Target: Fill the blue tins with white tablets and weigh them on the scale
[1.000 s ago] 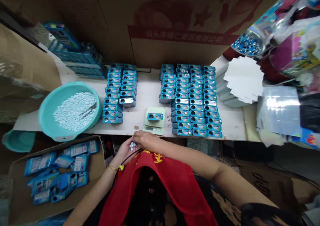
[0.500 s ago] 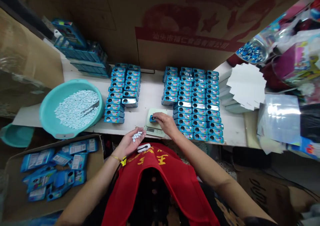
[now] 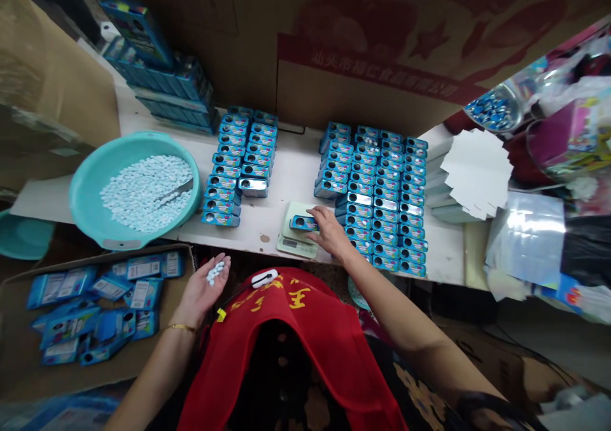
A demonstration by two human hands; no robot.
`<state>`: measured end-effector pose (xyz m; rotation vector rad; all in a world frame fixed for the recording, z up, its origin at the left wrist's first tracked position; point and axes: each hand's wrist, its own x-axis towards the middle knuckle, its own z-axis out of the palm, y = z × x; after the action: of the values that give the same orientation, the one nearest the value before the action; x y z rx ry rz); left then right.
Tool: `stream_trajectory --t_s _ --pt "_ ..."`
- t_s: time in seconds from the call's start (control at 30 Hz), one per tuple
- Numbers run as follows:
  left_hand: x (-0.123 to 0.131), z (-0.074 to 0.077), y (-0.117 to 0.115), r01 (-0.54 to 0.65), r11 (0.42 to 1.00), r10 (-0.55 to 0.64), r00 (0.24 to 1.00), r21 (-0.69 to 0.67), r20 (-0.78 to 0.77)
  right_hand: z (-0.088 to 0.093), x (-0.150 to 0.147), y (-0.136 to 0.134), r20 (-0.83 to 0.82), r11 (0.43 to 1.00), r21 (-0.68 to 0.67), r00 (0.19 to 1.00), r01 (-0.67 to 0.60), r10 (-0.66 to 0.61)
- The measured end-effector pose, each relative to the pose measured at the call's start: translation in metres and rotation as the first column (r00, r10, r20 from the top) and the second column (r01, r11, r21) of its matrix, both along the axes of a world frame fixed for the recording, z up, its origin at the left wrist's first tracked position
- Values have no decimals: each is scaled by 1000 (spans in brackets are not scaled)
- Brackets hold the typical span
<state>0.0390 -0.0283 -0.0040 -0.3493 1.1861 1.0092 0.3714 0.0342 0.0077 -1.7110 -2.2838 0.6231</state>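
Observation:
My left hand (image 3: 201,291) is palm up near the table edge, with several small pale blue-white tablets (image 3: 215,273) lying in its cupped palm. My right hand (image 3: 331,235) grips the right end of a slim blue box (image 3: 300,223) between thumb and fingers. That box is on or just over a pale kitchen scale (image 3: 294,246); whether it touches the scale I cannot tell. Its end with the round dark hole faces left. A turquoise basin (image 3: 80,195) to the left holds a heap of the same tablets, with a metal scoop (image 3: 175,191) stuck in it.
Rows of blue boxes (image 3: 226,169) stand left of the scale, with more rows (image 3: 384,203) right of it. A carton (image 3: 188,262) of blue boxes sits lower left. White card stacks (image 3: 477,170) lie at right. A large cardboard box (image 3: 258,55) walls off the back.
My left hand has moved left and away from the scale, tablets still in the palm. My right hand has shifted to the box's right end, showing more of the box.

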Motion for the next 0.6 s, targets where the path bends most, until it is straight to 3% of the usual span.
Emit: stream_trajectory --t_s 0.17,0.43,0.5,0.6 --pt "-12 1 -9 -66 998 65 998 -23 -6 1 -23 16 19 999 16 999 -29 29" --pt "-11 15 -7 -110 993 109 994 -38 -28 -15 -131 89 57 996 74 997 -56 52" --pt "-11 15 -6 -98 994 97 995 -39 -30 -19 -129 92 46 992 105 997 -70 66" --pt "-12 12 -6 -77 996 76 997 -47 -28 -17 -86 82 43 980 197 998 25 -35"
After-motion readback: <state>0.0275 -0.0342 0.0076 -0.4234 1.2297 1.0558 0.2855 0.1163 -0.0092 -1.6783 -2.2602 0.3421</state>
